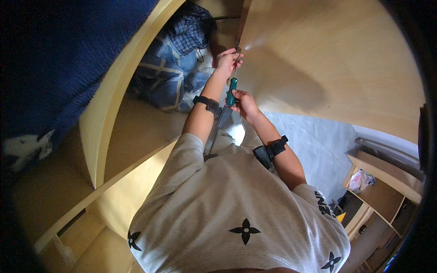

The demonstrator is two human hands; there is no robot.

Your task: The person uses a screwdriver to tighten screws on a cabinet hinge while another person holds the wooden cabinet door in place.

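Observation:
My right hand [246, 106] is closed around the green handle of a screwdriver [233, 88], whose thin metal shaft points up and away from me. Farther along, my left hand [226, 61] has its fingers bent around the upper part of the shaft. The screwdriver's tip reaches a small metal fitting, seemingly a hinge [238, 47], at the edge of a pale wooden door [327, 50]. Fingers partly hide the tip, and any screw there is too small to make out.
Left of my arms, a wooden cabinet holds a shelf [141, 123] and bundled blue checked cloth [170, 73]. A dark blue textile [59, 59] hangs at far left. Grey floor [314, 141] shows to the right, beside a wooden shelf unit [384, 191].

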